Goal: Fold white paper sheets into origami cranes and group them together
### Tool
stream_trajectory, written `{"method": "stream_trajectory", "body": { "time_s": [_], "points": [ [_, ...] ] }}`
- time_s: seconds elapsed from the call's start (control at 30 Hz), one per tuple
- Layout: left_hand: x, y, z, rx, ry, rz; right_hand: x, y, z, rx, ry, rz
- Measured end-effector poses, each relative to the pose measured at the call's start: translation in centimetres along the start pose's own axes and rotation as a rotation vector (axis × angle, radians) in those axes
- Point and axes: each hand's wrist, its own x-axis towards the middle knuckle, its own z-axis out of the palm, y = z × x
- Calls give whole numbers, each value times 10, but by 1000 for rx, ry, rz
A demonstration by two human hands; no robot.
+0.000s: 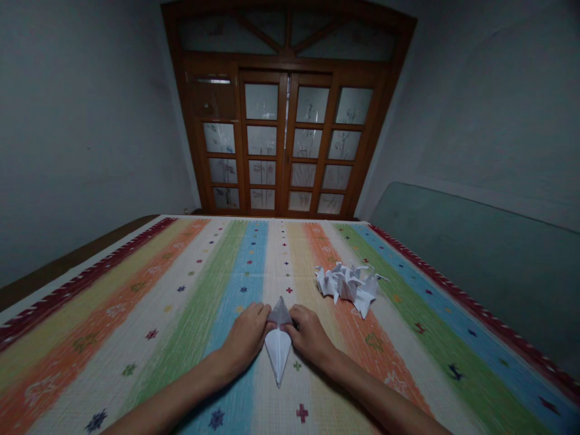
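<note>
A white, partly folded paper piece (278, 347) lies on the striped cloth (136, 314) in front of me, pointed at both ends. My left hand (247, 338) pinches its left edge with curled fingers. My right hand (309, 334) pinches its right edge the same way. Both hands rest on the cloth, with the paper between them. A small heap of finished white folded paper birds (350, 284) sits a little further away, to the right of my right hand.
The multicoloured striped cloth covers a wide flat surface with dark red borders (475, 311). A wooden door with glass panes (285, 142) stands behind it. A pale green panel (475, 254) leans along the right wall.
</note>
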Motion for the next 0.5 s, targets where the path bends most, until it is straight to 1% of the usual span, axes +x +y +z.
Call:
{"method": "stream_trajectory", "body": {
  "time_s": [0.1, 0.3, 0.5],
  "points": [
    [-1, 3, -1, 36, -11, 4, 0, -3, -1, -10, -10, -1],
    [0, 1, 1, 28, 31, 33, -3, -11, 1, -10, -31, 38],
    [-1, 0, 4, -18, 49, 41, -6, -6, 10, -38, -14, 56]
  ]
}}
